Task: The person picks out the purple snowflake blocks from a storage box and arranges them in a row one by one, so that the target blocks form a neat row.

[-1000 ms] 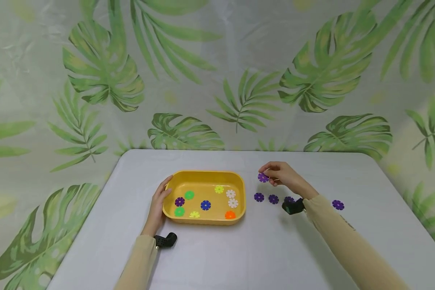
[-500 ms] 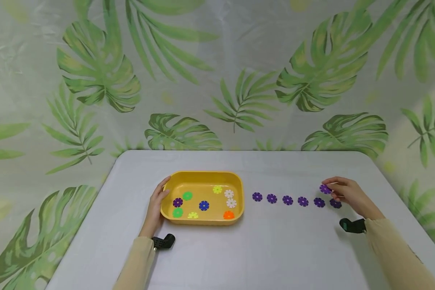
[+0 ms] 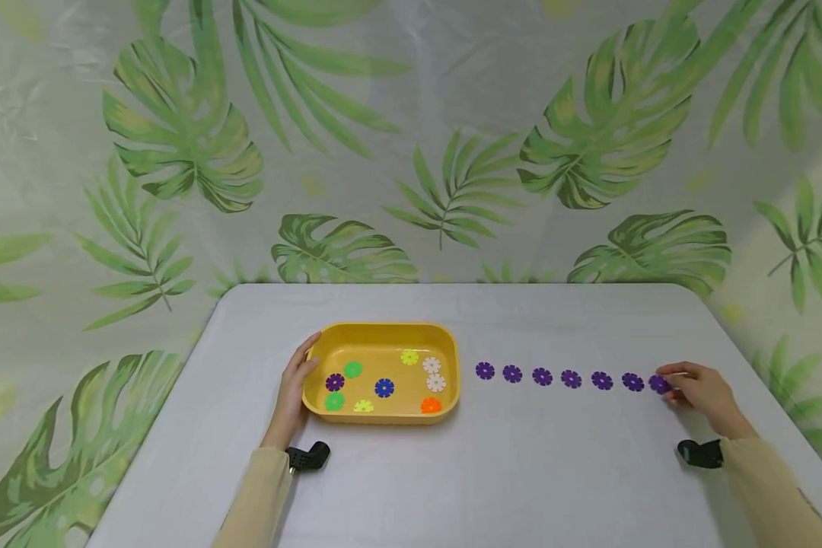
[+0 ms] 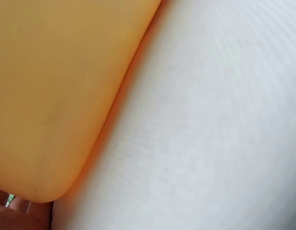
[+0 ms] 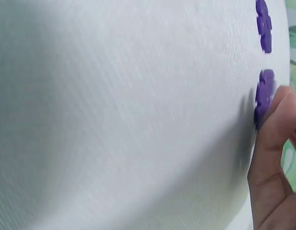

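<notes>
In the head view, my right hand [image 3: 702, 392] pinches a purple snowflake disc [image 3: 657, 384] at the right end of a row of several like discs. The right wrist view shows its thumb against that disc [image 5: 264, 96], which is at the white tabletop; a neighbouring purple disc [image 5: 264, 26] lies just apart from it. My left hand [image 3: 293, 388] holds the left side of a yellow tray [image 3: 383, 418], thumb at the rim. In the left wrist view the tray's wall [image 4: 66, 86] hides most of that hand.
Inside the tray lie several loose discs: green [image 3: 352, 369], purple [image 3: 335, 382], blue [image 3: 384, 388], yellow [image 3: 409, 357], white [image 3: 436, 383] and orange [image 3: 431, 405]. The row's left end [image 3: 485, 371] is near the tray's right wall. A leaf-print cloth [image 3: 445, 190] hangs behind the table.
My right hand has carried the purple disc from near the tray to the right, then down to the row's right end. The left hand stays on the tray.
</notes>
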A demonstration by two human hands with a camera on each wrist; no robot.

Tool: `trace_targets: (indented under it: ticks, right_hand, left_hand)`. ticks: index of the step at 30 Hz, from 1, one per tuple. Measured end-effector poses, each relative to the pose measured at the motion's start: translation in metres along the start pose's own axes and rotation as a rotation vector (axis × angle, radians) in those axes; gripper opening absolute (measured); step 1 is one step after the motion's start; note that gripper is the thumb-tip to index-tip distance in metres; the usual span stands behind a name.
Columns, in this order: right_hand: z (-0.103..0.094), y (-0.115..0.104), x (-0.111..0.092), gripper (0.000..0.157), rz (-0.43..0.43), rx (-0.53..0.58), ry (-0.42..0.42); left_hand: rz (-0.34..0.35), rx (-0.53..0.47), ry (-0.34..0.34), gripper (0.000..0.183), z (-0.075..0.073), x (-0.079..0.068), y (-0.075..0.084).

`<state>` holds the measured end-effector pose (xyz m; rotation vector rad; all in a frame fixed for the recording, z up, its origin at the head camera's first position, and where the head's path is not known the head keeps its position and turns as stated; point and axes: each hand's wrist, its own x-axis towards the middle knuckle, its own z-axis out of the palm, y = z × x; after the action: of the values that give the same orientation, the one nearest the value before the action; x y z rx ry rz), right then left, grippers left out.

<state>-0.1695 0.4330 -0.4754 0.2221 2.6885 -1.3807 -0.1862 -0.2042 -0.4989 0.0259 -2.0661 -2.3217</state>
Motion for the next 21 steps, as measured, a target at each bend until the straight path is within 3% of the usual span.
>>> trace_targets:
  ticks: [5, 9, 16, 21]
  right_hand:
    - [0.013, -0.016, -0.001, 0.039, -0.031, 0.030, 0.023]
    - [0.029, -0.041, 0.003, 0.040, -0.071, 0.105, -0.037]
    - [0.079, -0.105, 0.006, 0.037, -0.154, 0.214, -0.252]
    - [0.123, -0.157, 0.008, 0.033, -0.231, 0.224, -0.419]
  left_hand:
    - [0.000, 0.003, 0.009, 0.044, -0.002, 0.000, -0.001]
    - [-0.014, -0.003, 0.004, 0.044, -0.001, 0.000, 0.003]
    - [-0.013, 0.009, -0.017, 0.045, 0.007, -0.009, 0.023]
    - [-0.016, 0.027, -0.015, 0.045, 0.008, -0.012, 0.027]
